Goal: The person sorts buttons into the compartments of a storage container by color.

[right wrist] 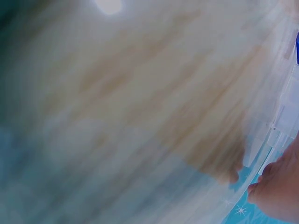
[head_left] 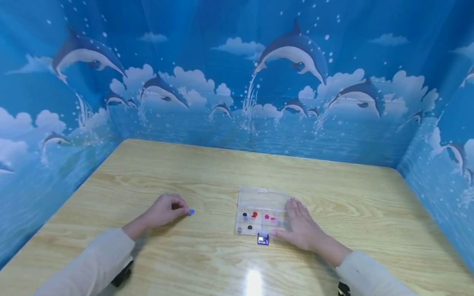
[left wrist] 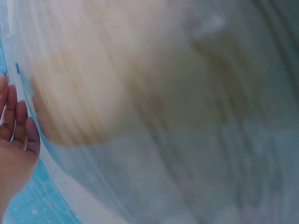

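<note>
A transparent plastic compartment box (head_left: pixel 257 211) lies on the table with its clear lid (head_left: pixel 261 198) folded back. Small red pieces (head_left: pixel 254 214), pink pieces (head_left: pixel 267 217) and dark pieces (head_left: pixel 250 227) sit in separate compartments. On its front edge is a blue-violet latch-like part (head_left: pixel 262 239). My right hand (head_left: pixel 303 226) rests against the box's right side, fingers extended and thumb at the front edge. To the left of the box, my left hand (head_left: pixel 165 210) pinches a small blue piece (head_left: pixel 191 212) between thumb and finger, just over or on the table; which, I cannot tell.
The light wood table (head_left: pixel 203 173) reaches back to a blue curtain (head_left: pixel 209 65) printed with dolphins, which also hangs at both sides. A bright reflection lies on the tabletop in front of the box. Both wrist views are mostly blurred tabletop.
</note>
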Demonstrator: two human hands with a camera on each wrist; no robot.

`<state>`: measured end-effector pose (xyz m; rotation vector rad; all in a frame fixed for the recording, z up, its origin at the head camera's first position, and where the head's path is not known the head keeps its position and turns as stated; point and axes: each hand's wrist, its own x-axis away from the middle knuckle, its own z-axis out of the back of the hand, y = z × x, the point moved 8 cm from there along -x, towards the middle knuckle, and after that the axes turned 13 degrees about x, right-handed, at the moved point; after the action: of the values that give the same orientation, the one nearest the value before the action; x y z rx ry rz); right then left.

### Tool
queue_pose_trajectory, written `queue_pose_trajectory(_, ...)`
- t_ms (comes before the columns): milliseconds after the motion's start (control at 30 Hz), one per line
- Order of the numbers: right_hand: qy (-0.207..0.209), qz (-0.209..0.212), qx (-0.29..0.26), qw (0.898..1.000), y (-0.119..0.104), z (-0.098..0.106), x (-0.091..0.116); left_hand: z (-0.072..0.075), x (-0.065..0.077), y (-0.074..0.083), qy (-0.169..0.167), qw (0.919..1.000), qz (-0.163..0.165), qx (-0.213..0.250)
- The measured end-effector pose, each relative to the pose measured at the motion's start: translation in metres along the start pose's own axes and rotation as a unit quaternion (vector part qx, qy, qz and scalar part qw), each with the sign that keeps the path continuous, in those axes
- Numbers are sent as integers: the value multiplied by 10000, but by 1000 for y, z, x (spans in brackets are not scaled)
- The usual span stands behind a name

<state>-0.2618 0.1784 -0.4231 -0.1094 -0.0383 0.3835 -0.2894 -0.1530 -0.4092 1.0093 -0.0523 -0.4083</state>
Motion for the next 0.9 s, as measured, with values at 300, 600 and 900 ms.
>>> queue_pose_trajectory(300,2,5,40,10000,0,0,-1,-2,0,8,-65,9998,-133,165)
queue_pose_trajectory(600,-58,-20,20,10000,-1,0,0,-6,-3,11,-35,9997,-46,220)
queue_pose_trajectory(900,-57,3,4,10000,-1,1,-1,-12,-6,18,-7,9992,22,388)
